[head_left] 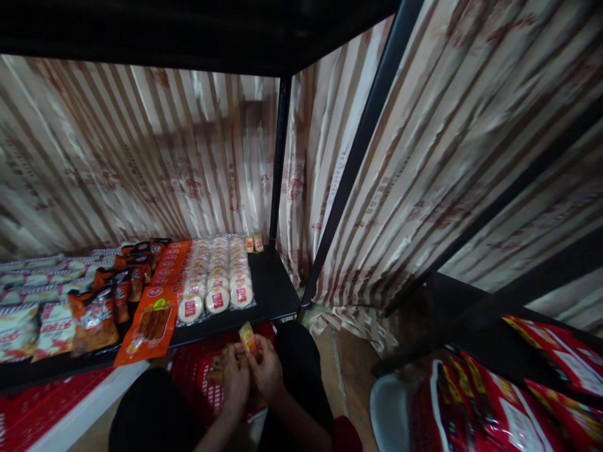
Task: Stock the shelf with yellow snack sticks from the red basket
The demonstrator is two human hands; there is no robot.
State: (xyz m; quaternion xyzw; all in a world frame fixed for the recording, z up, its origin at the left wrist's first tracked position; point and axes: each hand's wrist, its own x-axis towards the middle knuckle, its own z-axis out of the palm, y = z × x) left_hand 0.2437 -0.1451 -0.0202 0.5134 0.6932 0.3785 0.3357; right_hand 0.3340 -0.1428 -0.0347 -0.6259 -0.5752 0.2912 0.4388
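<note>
Between my knees, just below the shelf's front edge, my right hand point(267, 370) is closed on a small yellow snack packet point(248, 338) with an orange-red print. My left hand point(234, 376) is close beside it, fingers curled near the packet's lower end; whether they grip anything is hidden. Under both hands lies a large red bag point(195, 370) with white print. Two similar small packets point(254, 243) stand at the shelf's back right corner. Next to them, rows of round white packaged cakes point(217, 299) line the shelf.
On the black shelf point(276, 282) are orange flat packs point(153, 320), dark-orange bags point(97, 317) and white bags point(56, 326). A black post point(348, 169) rises at the shelf's right corner. Striped curtains point(211, 150) hang behind. Red packets point(499, 402) and a pale tub point(389, 411) are at right.
</note>
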